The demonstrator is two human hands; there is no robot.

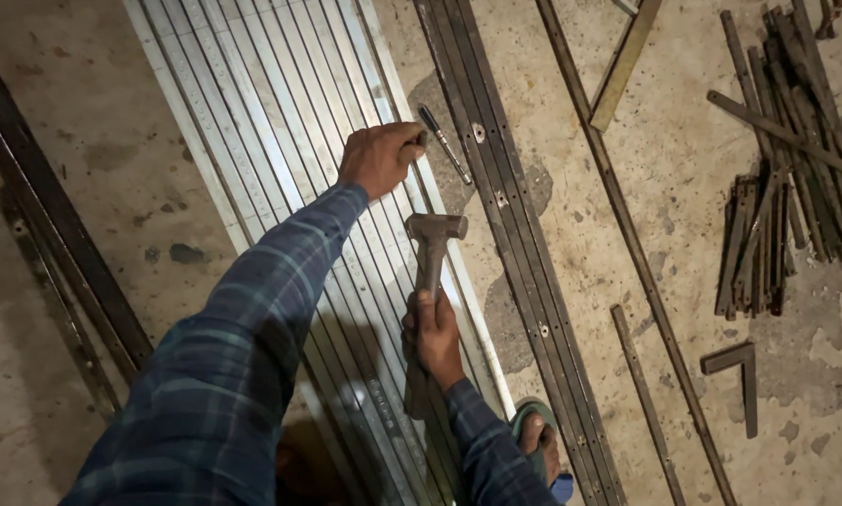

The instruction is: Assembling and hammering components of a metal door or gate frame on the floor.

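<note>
My left hand (380, 156) reaches forward over a bundle of long pale metal strips (271, 103) lying on the concrete floor, and is closed around a short dark punch-like tool (420, 138) at the strips' right edge. My right hand (434, 330) grips the handle of a hammer (433, 234), whose head hovers just below and right of the left hand. Both arms wear a blue plaid sleeve.
Dark drilled flat bars (496, 187) lie right of the strips, with a pen-like rod (444, 143) beside them. A pile of short dark bars (782, 187) sits at right, an L-shaped piece (741, 370) below it. My foot in a sandal (538, 445) rests near the bars. Dark rails (46, 225) lie at left.
</note>
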